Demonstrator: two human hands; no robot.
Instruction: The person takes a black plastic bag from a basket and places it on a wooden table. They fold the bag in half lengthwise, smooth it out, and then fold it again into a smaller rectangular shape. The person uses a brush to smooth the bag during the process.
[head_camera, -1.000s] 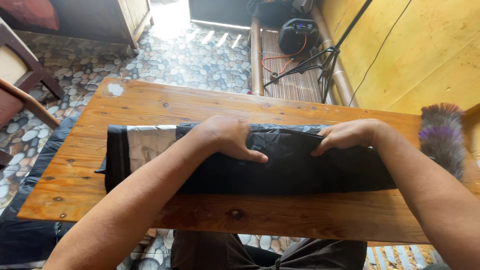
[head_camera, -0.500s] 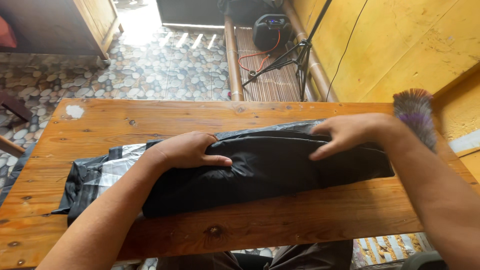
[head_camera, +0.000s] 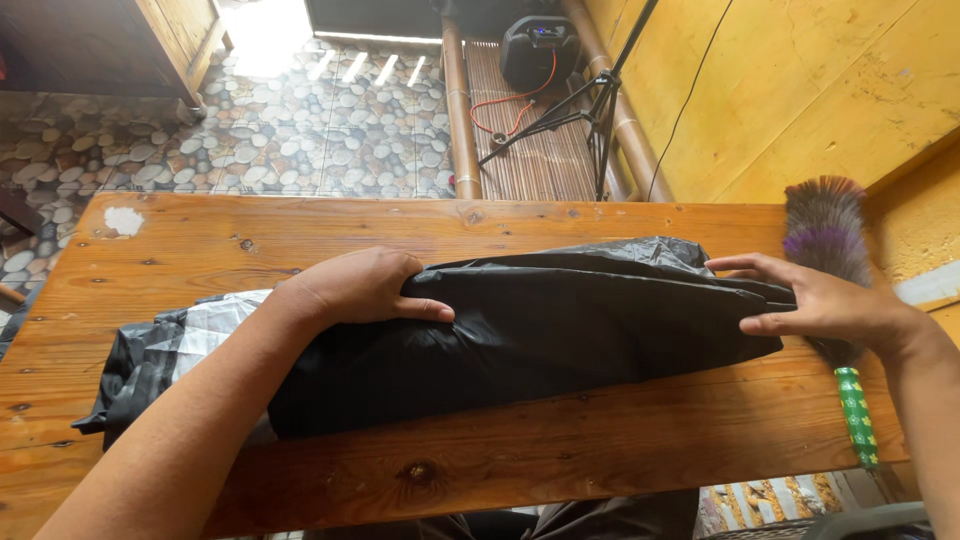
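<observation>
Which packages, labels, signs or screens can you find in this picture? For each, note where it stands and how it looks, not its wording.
Speaker box: on the floor beyond the table, dark and boxy, with a small lit panel on top, too small to tell more.
Duster handle: on the table's right edge, a green patterned wrap.
No packages or signs show.

Table (head_camera: 620, 440): varnished wood, warm orange, smooth with a slight sheen, dark knots and visible grain. Black garment (head_camera: 560, 320): thin synthetic-looking cloth, faintly glossy and creased, with a grey-and-white checked lining (head_camera: 215, 325) of matt woven fabric showing at one end. Duster (head_camera: 828, 230): soft fluffy fibres, brown and purple, on a green patterned handle that looks like glossy plastic.
</observation>
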